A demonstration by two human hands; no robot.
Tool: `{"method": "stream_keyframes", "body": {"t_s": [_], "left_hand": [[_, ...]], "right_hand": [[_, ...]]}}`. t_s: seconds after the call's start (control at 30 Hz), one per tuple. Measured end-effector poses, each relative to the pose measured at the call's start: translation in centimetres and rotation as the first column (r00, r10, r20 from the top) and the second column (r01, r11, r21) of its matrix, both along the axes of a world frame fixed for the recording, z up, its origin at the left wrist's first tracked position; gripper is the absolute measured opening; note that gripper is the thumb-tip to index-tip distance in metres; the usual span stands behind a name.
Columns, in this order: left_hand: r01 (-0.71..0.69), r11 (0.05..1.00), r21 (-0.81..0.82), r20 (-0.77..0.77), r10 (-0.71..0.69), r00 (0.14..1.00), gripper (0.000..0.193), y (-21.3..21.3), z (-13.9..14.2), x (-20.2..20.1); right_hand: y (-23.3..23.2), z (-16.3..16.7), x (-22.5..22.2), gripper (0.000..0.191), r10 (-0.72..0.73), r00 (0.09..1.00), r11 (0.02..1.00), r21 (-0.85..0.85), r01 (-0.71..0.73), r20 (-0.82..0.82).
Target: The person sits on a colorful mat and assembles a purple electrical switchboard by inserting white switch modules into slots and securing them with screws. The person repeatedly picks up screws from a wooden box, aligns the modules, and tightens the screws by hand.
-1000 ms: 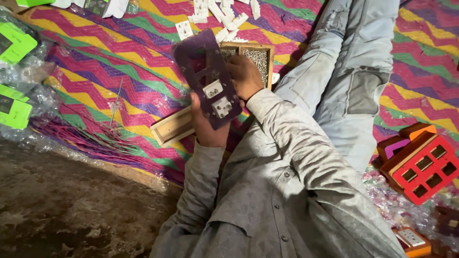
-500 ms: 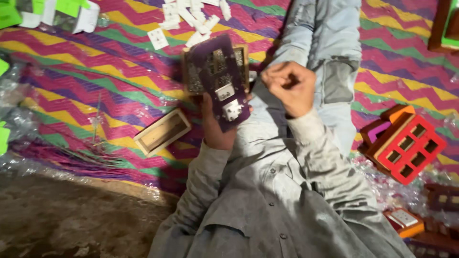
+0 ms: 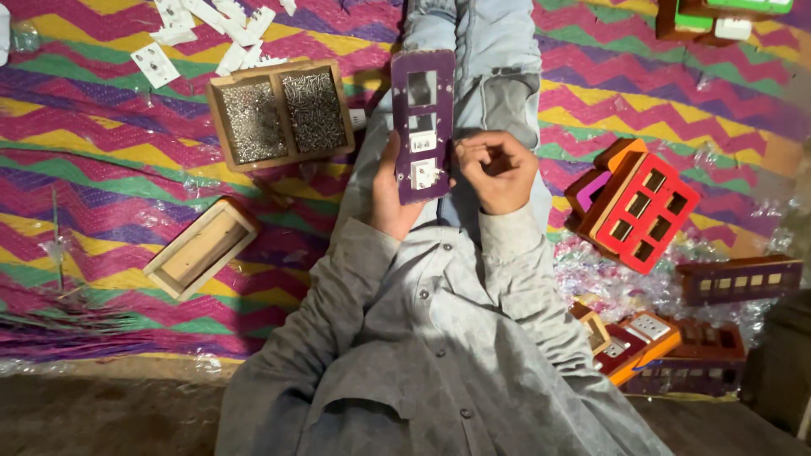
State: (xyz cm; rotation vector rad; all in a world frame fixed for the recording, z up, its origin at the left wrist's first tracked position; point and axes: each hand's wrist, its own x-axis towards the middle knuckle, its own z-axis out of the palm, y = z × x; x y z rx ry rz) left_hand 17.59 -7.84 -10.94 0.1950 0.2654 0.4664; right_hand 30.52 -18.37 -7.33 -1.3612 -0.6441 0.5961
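My left hand point(image 3: 389, 201) grips a long purple board point(image 3: 422, 122) upright over my lap. The board has square cut-outs, and two white switch or socket parts sit in its lower openings. My right hand point(image 3: 497, 171) is curled beside the board's lower right edge, fingertips pinched together; whether something small is in them cannot be told. Just left of the board lies a wooden two-compartment tray point(image 3: 223, 120) filled with small metal screws.
An empty wooden box point(image 3: 201, 249) lies at left on the striped mat. White socket parts point(image 3: 211, 25) are scattered at top left. Red and orange boards point(image 3: 635, 203) and brown and purple boards point(image 3: 737, 279) lie at right. Thin sticks point(image 3: 59, 325) lie lower left.
The view swung so the screw tray came into sight. My right hand came back from the tray to the board's right side. The board is now held straight upright.
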Motion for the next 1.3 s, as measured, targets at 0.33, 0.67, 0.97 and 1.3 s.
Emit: {"method": "stream_keyframes", "body": {"t_s": [0.33,0.67,0.97,1.3], "left_hand": [[-0.013,1.000,0.007,-0.027,0.013,1.000,0.057,0.0,-0.6,0.0],[-0.047,0.992,-0.115,-0.035,0.043,0.998,0.052,0.0,-1.2,0.5],[-0.045,0.994,-0.099,-0.023,0.043,0.999,0.051,0.2,-1.0,0.1],[-0.068,0.992,-0.103,-0.062,0.062,0.996,0.049,0.0,-1.2,0.2]], "right_hand": [[0.3,-0.3,0.1,0.016,0.034,0.999,0.999,-0.035,-0.032,0.038],[2.0,2.2,-1.7,0.014,0.015,0.944,0.993,-0.118,0.026,0.330],[2.7,3.5,-2.1,0.017,0.034,0.839,0.982,-0.173,0.072,0.542],[2.8,3.6,-2.5,0.016,-0.006,0.729,0.970,-0.173,0.170,0.685]]}}
